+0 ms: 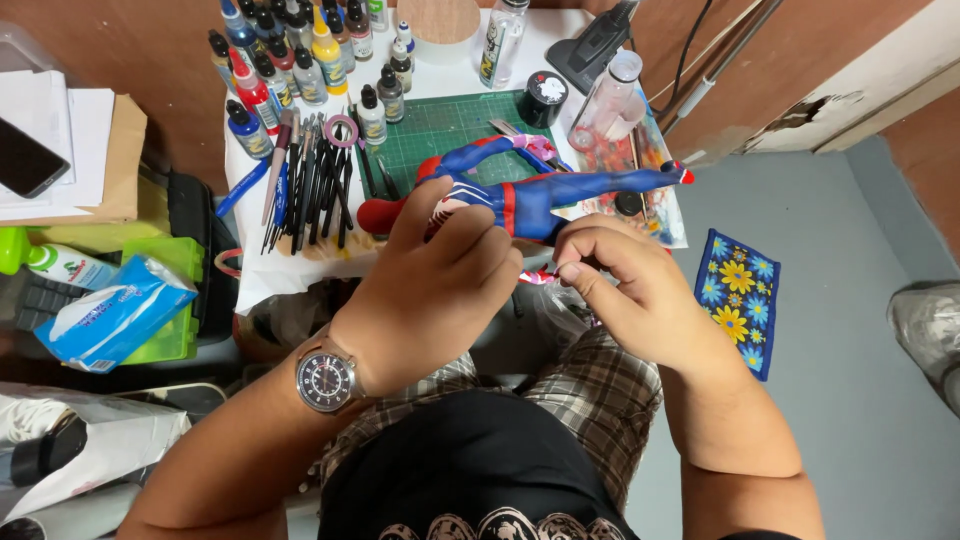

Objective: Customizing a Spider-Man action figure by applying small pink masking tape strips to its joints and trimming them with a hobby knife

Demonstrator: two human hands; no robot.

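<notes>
Blue-and-red figure: a glossy plastic action figure [520,195] with white web lines lies sideways over the table edge, legs pointing right.
Left fingers: your left hand [440,275] curls closed around its torso.
Right fingers: your right hand [625,285] pinches closed just below the figure; on what, you cannot tell.
Bottles: small paint dropper bottles [300,60] with coloured labels crowd the table's far left.
Packet: a blue tissue packet [115,315] sits at left.
</notes>
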